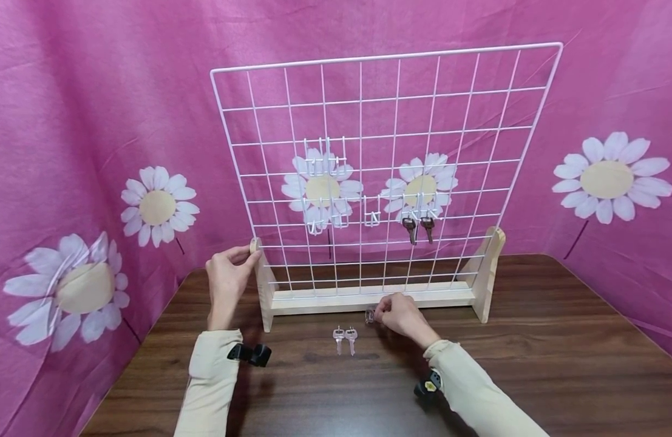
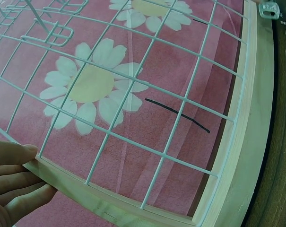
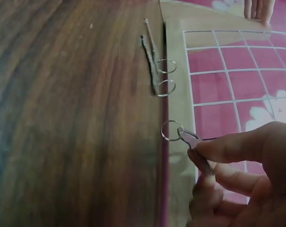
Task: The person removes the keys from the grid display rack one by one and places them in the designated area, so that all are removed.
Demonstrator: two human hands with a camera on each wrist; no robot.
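My left hand grips the top of the left wooden side post, thumb on one side and fingers on the other in the left wrist view. My right hand pinches a metal key between thumb and fingers, low in front of the stand's wooden base. A thin split ring hangs off the key's head. Two more keys, a left one and a right one, lie side by side on the table, each with its own ring.
A white wire grid rises from the stand, leaning back. Several white hooks hang on it; two dark keys hang from hooks at the right. Behind the brown wooden table is a pink flowered cloth.
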